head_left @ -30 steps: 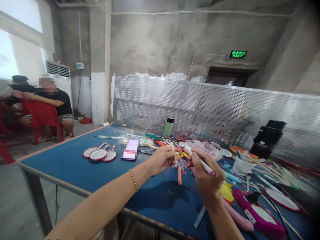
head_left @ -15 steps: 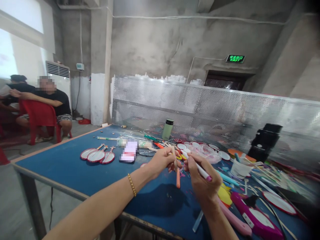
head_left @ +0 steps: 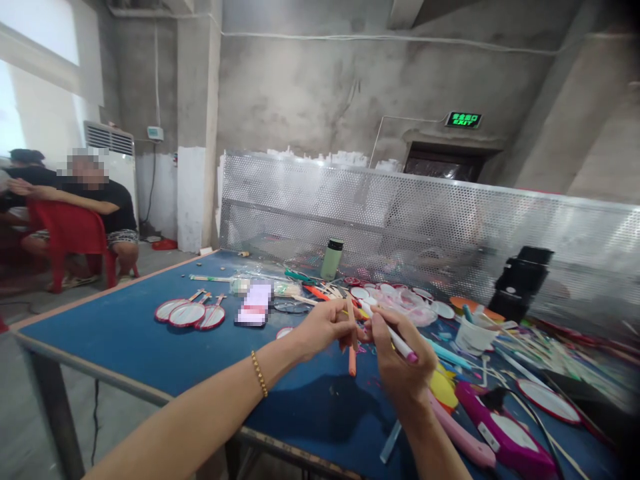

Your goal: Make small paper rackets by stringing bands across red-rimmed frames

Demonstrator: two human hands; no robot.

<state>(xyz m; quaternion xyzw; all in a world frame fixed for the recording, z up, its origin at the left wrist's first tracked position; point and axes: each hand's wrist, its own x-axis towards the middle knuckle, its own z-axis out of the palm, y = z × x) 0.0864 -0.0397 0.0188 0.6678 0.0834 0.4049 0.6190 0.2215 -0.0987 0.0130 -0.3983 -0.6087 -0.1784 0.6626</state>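
My left hand (head_left: 325,328) is closed around a flat wooden stick (head_left: 351,310), which it holds nearly upright above the table. My right hand (head_left: 404,363) grips a white marker (head_left: 400,343) with a magenta end, its other end pointing toward the stick. Both hands are close together, and the fingers partly hide where marker and stick meet. An orange rod-like thing (head_left: 353,363) shows just below the left fingers. To the left lie several small round white fans (head_left: 187,313) with red rims and wooden handles, near a phone (head_left: 254,305).
A green bottle (head_left: 332,260) stands at the back, before a perforated metal panel (head_left: 300,200). On the right are a white cup (head_left: 473,335) of tools, a purple power strip (head_left: 507,427) and a pink-handled tool (head_left: 463,433). A person (head_left: 100,193) sits far left on a red chair (head_left: 70,230).
The wooden stick has turned slightly between my left fingers. Both hands stay close together with the marker still held. The whole view has shifted a little.
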